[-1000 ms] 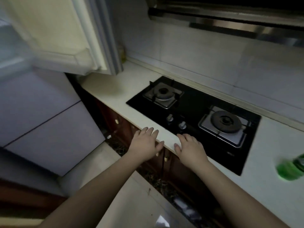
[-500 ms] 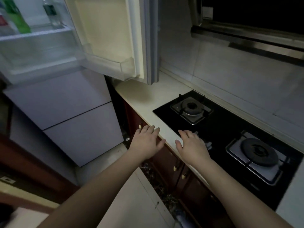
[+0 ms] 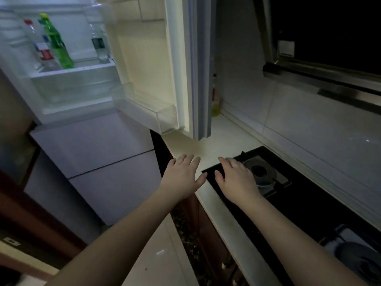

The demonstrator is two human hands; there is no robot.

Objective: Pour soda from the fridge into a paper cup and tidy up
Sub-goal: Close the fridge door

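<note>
Up on the open fridge shelf (image 3: 72, 71), a green soda bottle (image 3: 58, 43) stands well apart from both hands. Left hand (image 3: 182, 176) and right hand (image 3: 235, 178) hover flat, fingers spread, holding nothing, over the bench (image 3: 208, 149) edge and stove (image 3: 309, 203); fridge door (image 3: 179, 65) hangs between.

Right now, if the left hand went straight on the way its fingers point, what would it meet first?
Probably the lower edge of the open fridge door, past bare countertop. The left hand holds nothing; depth is unclear.
</note>
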